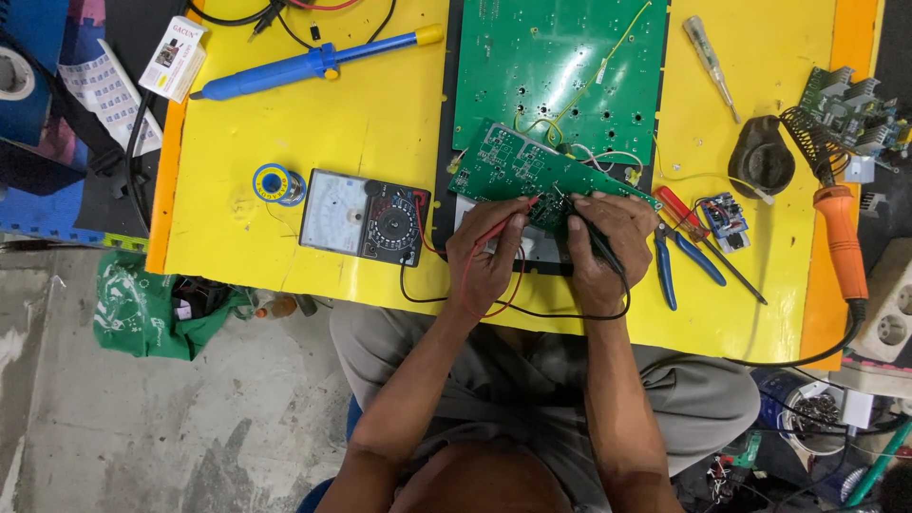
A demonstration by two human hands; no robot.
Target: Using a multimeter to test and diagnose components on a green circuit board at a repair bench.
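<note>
My left hand (pixel 489 255) grips a red test probe (pixel 503 226) whose tip touches a small green circuit board (pixel 518 166). A black test probe (pixel 591 231) is held in my right hand (pixel 608 249), with its tip on the same board close to the red one. Both hands rest on the near edge of that board, which lies tilted over a larger green circuit board (pixel 560 66). Red and black leads run from the probes to an analogue multimeter (pixel 366 217) lying left of my hands on the yellow table (pixel 380 114).
A blue desoldering pump (pixel 313 63), a solder spool (pixel 275 182) and a small white box (pixel 173 57) lie at the left. Blue-handled pliers (pixel 679 261), a red-handled screwdriver (pixel 708 242), an orange soldering iron (pixel 841 237) in its coil stand, a black round stand (pixel 762 157) and a tester screwdriver (pixel 710 65) sit right.
</note>
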